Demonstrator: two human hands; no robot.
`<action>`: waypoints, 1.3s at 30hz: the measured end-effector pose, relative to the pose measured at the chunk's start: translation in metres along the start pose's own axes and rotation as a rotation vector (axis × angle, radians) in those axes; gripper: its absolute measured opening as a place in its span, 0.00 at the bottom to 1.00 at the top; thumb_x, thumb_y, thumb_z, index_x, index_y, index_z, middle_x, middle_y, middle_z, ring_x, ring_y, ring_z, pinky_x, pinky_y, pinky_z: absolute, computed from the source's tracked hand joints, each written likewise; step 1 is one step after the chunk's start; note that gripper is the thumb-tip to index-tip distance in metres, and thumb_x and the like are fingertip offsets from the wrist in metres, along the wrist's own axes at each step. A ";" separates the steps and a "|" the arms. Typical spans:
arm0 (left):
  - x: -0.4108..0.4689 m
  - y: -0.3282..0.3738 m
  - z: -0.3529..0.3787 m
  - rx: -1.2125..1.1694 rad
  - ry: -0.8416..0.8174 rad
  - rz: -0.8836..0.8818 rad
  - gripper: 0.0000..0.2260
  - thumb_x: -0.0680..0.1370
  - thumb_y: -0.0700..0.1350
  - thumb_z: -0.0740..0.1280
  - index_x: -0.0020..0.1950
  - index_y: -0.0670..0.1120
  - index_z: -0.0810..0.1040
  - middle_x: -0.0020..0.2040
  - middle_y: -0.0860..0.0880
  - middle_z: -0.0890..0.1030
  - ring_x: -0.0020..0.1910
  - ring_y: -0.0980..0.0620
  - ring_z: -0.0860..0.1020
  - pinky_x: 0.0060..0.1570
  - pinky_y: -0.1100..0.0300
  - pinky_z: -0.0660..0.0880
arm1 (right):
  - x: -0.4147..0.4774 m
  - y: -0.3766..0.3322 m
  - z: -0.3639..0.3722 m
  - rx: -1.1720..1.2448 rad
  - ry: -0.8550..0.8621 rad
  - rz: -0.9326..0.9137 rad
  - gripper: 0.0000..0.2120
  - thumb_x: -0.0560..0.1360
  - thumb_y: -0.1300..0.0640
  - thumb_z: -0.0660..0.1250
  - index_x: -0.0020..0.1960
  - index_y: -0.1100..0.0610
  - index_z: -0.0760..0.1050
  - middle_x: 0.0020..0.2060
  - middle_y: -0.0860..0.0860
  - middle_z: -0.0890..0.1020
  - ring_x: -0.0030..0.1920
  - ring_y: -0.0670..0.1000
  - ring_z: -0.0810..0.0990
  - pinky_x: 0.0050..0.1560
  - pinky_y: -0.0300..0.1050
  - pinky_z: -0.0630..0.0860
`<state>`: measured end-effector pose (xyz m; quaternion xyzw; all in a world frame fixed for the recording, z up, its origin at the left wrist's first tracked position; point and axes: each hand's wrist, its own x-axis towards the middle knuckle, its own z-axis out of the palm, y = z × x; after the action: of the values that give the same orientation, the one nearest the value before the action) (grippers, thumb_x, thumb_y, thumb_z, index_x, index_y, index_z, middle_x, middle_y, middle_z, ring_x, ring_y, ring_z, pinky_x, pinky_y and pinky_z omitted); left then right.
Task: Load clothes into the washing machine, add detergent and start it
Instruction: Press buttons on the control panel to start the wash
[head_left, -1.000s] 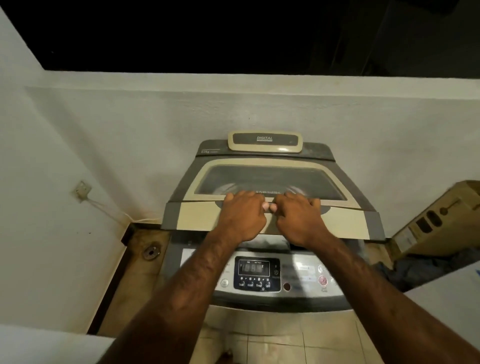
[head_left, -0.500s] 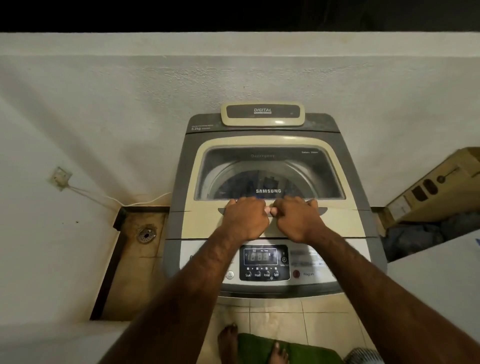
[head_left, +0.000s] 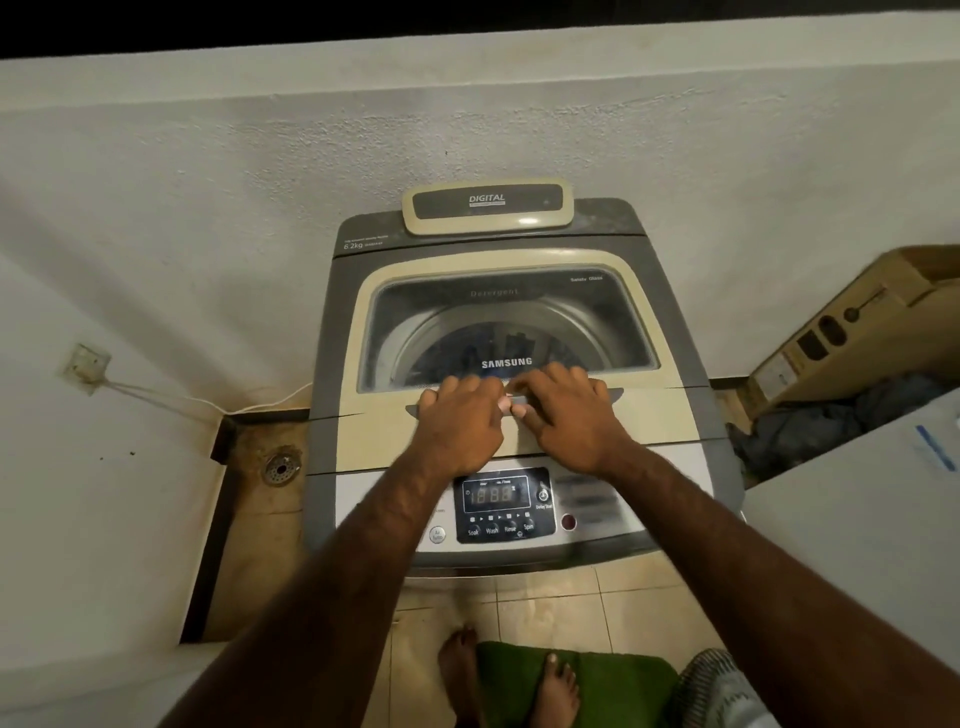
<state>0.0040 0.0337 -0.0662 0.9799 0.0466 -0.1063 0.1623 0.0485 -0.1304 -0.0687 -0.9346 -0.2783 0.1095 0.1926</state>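
Observation:
A grey and cream top-loading washing machine (head_left: 324, 374) stands against the white wall. Its folding lid (head_left: 374, 431) lies flat and shut. Dark blue clothes (head_left: 496, 343) show in the drum through the glass window. My left hand (head_left: 460, 423) and my right hand (head_left: 569, 415) rest side by side on the lid's front handle recess, thumbs almost touching, fingers spread and holding nothing. The control panel (head_left: 496, 504) with a lit display sits just below my wrists.
A floor drain (head_left: 280, 467) and a wall socket (head_left: 85, 364) with a white cable are to the left. At the right are a cardboard box (head_left: 852, 332), a dark cloth pile (head_left: 810, 426) and a white surface (head_left: 857, 519). My bare feet stand on a green mat (head_left: 597, 680).
The lid came down from a raised, folded position to lying flat. My hands followed it down and their fingers spread out. The view tilted downward.

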 end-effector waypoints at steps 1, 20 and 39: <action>-0.003 0.002 0.002 0.014 0.033 -0.004 0.11 0.85 0.50 0.55 0.63 0.49 0.71 0.62 0.47 0.75 0.61 0.45 0.70 0.61 0.46 0.64 | -0.005 0.003 -0.002 -0.017 -0.017 -0.022 0.20 0.82 0.44 0.61 0.72 0.48 0.69 0.64 0.52 0.74 0.63 0.55 0.70 0.61 0.53 0.64; -0.042 0.008 0.016 0.223 0.126 0.020 0.28 0.84 0.58 0.55 0.83 0.53 0.54 0.79 0.45 0.65 0.78 0.43 0.62 0.77 0.41 0.58 | -0.167 0.114 0.012 -0.132 -0.065 0.056 0.34 0.81 0.36 0.51 0.83 0.44 0.44 0.83 0.45 0.44 0.83 0.51 0.43 0.81 0.61 0.50; -0.055 0.012 -0.014 0.461 -0.135 0.094 0.65 0.63 0.54 0.83 0.83 0.50 0.37 0.84 0.44 0.49 0.83 0.43 0.50 0.79 0.46 0.54 | -0.191 0.104 0.018 -0.113 -0.050 0.074 0.42 0.79 0.56 0.66 0.83 0.49 0.44 0.81 0.46 0.41 0.82 0.52 0.40 0.82 0.55 0.45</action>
<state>-0.0457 0.0244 -0.0369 0.9828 -0.0358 -0.1717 -0.0580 -0.0641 -0.3124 -0.1105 -0.9506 -0.2540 0.1238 0.1286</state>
